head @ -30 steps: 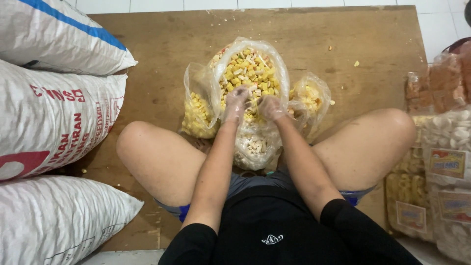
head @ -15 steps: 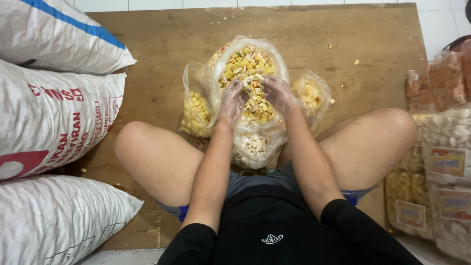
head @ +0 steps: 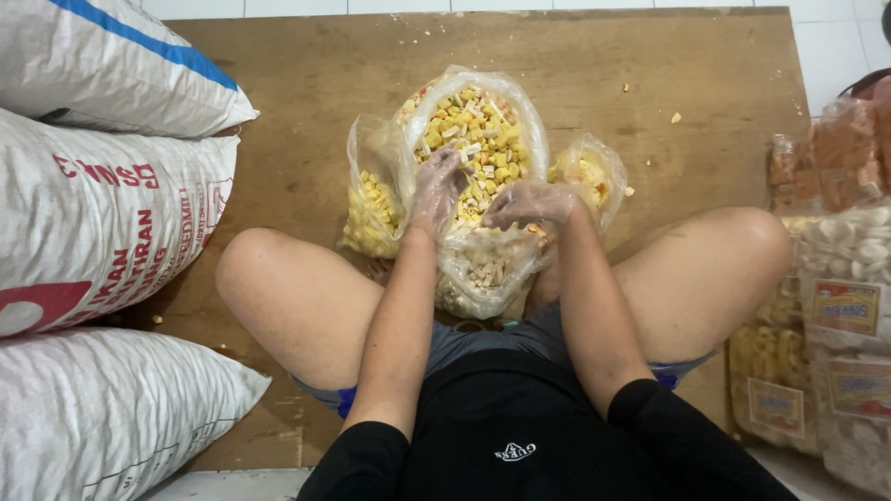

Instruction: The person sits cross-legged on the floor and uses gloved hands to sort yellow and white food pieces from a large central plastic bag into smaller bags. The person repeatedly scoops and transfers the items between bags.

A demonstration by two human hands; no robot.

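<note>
Near frame centre, the gloved left hand [head: 436,186] digs half-open into a clear crinkly bag [head: 483,139] of yellow snack chunks while the right hand [head: 529,204] cups a handful.

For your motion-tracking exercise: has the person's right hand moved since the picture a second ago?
Yes. The right hand has shifted slightly toward the right side bag and nearer the body, now at the near rim of the big bag.

Your left hand [head: 436,190] and right hand [head: 527,204] wear thin, filmy plastic gloves inside a clear, glossy, crinkled plastic bag [head: 483,250]. Under you lies matt, worn wooden board [head: 297,93]; beside you, coarse woven plastic sacks [head: 102,223].
</note>
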